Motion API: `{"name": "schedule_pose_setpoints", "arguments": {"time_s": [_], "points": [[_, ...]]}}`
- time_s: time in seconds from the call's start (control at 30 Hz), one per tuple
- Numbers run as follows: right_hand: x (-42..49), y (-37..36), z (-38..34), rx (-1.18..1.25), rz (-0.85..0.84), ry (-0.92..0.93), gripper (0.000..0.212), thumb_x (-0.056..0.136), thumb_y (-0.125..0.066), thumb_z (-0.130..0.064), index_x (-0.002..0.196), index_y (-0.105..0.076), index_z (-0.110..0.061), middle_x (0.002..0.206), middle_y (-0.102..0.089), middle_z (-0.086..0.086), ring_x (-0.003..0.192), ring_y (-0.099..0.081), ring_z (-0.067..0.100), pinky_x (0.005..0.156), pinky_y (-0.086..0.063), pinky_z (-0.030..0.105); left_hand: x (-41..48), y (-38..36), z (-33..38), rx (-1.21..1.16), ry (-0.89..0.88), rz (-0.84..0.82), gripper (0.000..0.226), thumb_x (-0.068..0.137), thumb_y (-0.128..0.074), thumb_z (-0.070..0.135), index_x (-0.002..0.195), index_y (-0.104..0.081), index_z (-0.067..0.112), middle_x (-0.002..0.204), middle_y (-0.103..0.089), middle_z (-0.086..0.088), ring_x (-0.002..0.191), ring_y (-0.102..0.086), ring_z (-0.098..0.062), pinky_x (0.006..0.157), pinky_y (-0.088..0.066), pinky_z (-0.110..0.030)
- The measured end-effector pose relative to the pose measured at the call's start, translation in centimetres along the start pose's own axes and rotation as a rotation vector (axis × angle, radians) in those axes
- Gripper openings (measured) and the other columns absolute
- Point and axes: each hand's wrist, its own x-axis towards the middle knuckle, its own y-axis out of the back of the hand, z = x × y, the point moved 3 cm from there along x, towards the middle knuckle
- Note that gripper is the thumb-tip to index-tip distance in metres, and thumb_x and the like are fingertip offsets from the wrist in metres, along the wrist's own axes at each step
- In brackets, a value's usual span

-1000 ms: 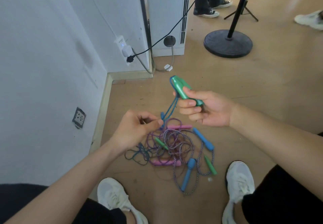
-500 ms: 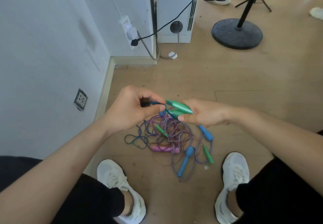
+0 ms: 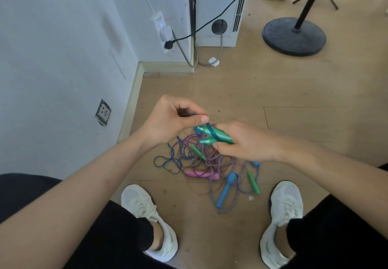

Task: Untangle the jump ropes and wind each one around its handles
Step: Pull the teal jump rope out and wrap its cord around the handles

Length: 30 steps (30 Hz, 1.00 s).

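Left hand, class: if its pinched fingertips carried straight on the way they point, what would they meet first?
Probably the green handles held in the right hand; the left hand points right at them, almost touching, though depth is unclear.

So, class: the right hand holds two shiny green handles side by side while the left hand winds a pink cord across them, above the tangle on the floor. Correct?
Not quite. The head view shows the cord crossing the two shiny green handles is dark teal, not pink. The rest stands: right hand holds them, left hand winds, above the tangle of ropes.

Right hand (image 3: 249, 142) grips two green handles (image 3: 214, 135); left hand (image 3: 170, 119) pinches blue cord (image 3: 210, 129) across them.
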Motion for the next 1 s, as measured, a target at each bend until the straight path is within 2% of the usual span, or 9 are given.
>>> {"name": "schedule_pose_setpoints", "arguments": {"time_s": [0.1, 0.27, 0.4, 0.5, 0.63, 0.73, 0.8, 0.93, 1.0], "points": [[-0.5, 0.5, 0.1, 0.028, -0.003, 0.019, 0.025, 0.094, -0.059, -0.035, 0.083, -0.054, -0.012, 0.069, -0.055, 0.007, 0.061, -0.049, 0.022, 0.059, -0.037, 0.037, 0.0, 0.4, -0.5, 0.003, 0.048, -0.006, 0.008, 0.081, -0.077, 0.004, 0.089, -0.077, 0.006, 0.069, -0.074, 0.012, 0.064, -0.064, 0.003, 0.063, -0.048, -0.012], [-1.5, 1.8, 0.0, 0.357, 0.054, -0.055, 0.014, 0.094, -0.064, -0.028, 0.085, -0.062, -0.018, 0.073, -0.066, 0.002, 0.060, -0.053, 0.016, 0.059, -0.041, 0.036, 0.0, 1.6, -1.7, -0.029, 0.107, 0.102, 0.004, 0.081, -0.077, 0.011, 0.084, -0.076, 0.010, 0.069, -0.072, 0.006, 0.054, -0.056, -0.004, 0.055, -0.047, -0.015], [-1.6, 2.7, 0.2, 0.678, 0.152, -0.136, 0.008, 0.096, -0.060, -0.013, 0.103, -0.057, -0.015, 0.071, -0.070, -0.010, 0.051, -0.051, -0.002, 0.049, -0.040, 0.020, -0.3, 1.6, -1.9, -0.029, 0.119, 0.121, 0.008, 0.084, -0.074, 0.005, 0.088, -0.075, 0.012, 0.067, -0.070, 0.009, 0.053, -0.056, -0.005, 0.051, -0.043, -0.014], [-1.5, 2.8, 0.9, 0.859, 0.239, -0.187, 0.016, 0.098, -0.054, -0.002, 0.108, -0.042, -0.005, 0.052, -0.063, -0.015, 0.041, -0.053, 0.000, 0.041, -0.035, 0.016, -0.6, 1.4, -2.1, 0.049, 0.126, 0.113, 0.015, 0.086, -0.073, 0.004, 0.090, -0.075, 0.018, 0.065, -0.070, 0.012, 0.056, -0.060, -0.007, 0.052, -0.045, -0.017], [-1.1, 2.6, 1.6, 1.002, 0.402, -0.234, 0.015, 0.093, -0.061, 0.000, 0.099, -0.047, -0.004, 0.066, -0.064, -0.007, 0.045, -0.055, 0.011, 0.042, -0.042, 0.026, -1.2, 0.3, -1.9, 0.226, 0.043, 0.052, 0.027, 0.087, -0.073, 0.005, 0.095, -0.074, 0.031, 0.068, -0.070, 0.020, 0.057, -0.061, -0.007, 0.056, -0.048, -0.019], [-1.0, 2.6, 2.3, 0.999, 0.519, -0.235, 0.016, 0.088, -0.066, 0.004, 0.092, -0.052, -0.002, 0.073, -0.066, -0.002, 0.050, -0.058, 0.020, 0.045, -0.050, 0.029, -1.8, -1.0, -1.8, 0.421, -0.092, -0.073, 0.027, 0.086, -0.075, 0.009, 0.105, -0.076, 0.028, 0.088, -0.075, 0.008, 0.061, -0.057, -0.003, 0.064, -0.051, -0.024], [-1.1, 2.6, 2.6, 0.952, 0.552, -0.235, 0.017, 0.086, -0.068, 0.006, 0.096, -0.055, 0.000, 0.079, -0.070, -0.001, 0.052, -0.063, 0.023, 0.047, -0.053, 0.030, -2.0, -1.5, -1.4, 0.502, -0.160, -0.126, 0.024, 0.086, -0.076, 0.014, 0.109, -0.075, 0.023, 0.087, -0.072, 0.005, 0.066, -0.058, -0.004, 0.066, -0.051, -0.029], [-1.2, 2.3, 2.3, 0.822, 0.449, -0.239, 0.041, 0.088, -0.068, 0.002, 0.123, -0.055, -0.015, 0.092, -0.068, 0.007, 0.056, -0.068, 0.024, 0.049, -0.057, 0.034, -2.3, -2.0, 0.1, 0.568, -0.229, -0.166, 0.010, 0.085, -0.073, 0.028, 0.093, -0.073, 0.022, 0.082, -0.070, 0.007, 0.072, -0.063, -0.006, 0.069, -0.053, -0.034], [-1.2, 2.1, 1.9, 0.725, 0.370, -0.200, 0.043, 0.089, -0.066, 0.001, 0.126, -0.056, -0.019, 0.096, -0.069, 0.005, 0.059, -0.067, 0.023, 0.049, -0.056, 0.033, -2.2, -1.8, 0.8, 0.527, -0.221, -0.139, 0.008, 0.085, -0.075, 0.030, 0.086, -0.072, 0.023, 0.076, -0.069, 0.010, 0.067, -0.062, -0.003, 0.064, -0.051, -0.025]]}}
